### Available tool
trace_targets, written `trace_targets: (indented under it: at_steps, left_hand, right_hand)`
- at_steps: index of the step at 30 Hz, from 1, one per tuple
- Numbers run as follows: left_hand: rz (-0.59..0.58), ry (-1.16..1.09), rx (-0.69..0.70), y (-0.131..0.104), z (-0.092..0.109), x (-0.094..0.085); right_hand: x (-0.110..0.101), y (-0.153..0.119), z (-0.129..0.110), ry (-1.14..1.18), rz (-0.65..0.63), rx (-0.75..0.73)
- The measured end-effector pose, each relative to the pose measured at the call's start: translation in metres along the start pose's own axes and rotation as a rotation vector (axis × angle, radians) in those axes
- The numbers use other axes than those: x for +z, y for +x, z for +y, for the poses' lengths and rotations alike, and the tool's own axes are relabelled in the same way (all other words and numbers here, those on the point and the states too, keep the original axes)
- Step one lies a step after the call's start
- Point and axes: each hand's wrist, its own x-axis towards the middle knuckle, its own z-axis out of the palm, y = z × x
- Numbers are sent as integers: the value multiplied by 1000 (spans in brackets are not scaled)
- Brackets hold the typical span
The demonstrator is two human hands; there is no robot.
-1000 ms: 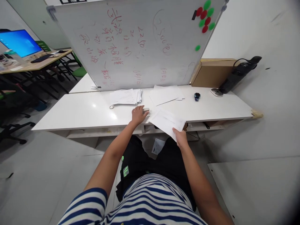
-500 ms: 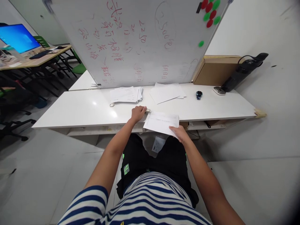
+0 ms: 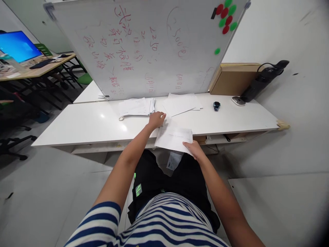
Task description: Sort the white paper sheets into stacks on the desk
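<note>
I am seeing the paper stack lying on the white table. My left hand is resting loosely curled beside it, touching the printed sheet, whose near corner my right hand is pinching.

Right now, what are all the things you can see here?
Sheet of paper: one, white, at the table's near edge, held by the right hand.
Paper stack: one, white, on the table by the whiteboard.
Loose sheets: a few, white, right of the stack.
Table: one, white.
Whiteboard: one, red writing, upright behind the table.
Magnets: several, red and green, on the board's top right.
Cardboard box: one, brown, far right.
Small blue object: one, on the table.
Monitor: one, blue screen, far left.
Left hand: on the table.
Right hand: grips the sheet.
</note>
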Motion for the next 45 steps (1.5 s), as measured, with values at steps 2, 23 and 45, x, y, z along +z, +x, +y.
trace_targets:
  at_steps: [2, 23, 45]
  left_hand:
    - [-45, -23, -71, 5, -4, 8]
    - [-23, 7, -99, 2, -4, 21]
    - [-10, 34, -98, 2, -4, 25]
  right_hand:
    - [0, -3, -2, 4, -2, -5]
    - [-2, 0, 8, -15, 23, -21]
    - [-1, -6, -2, -52, 34, 15]
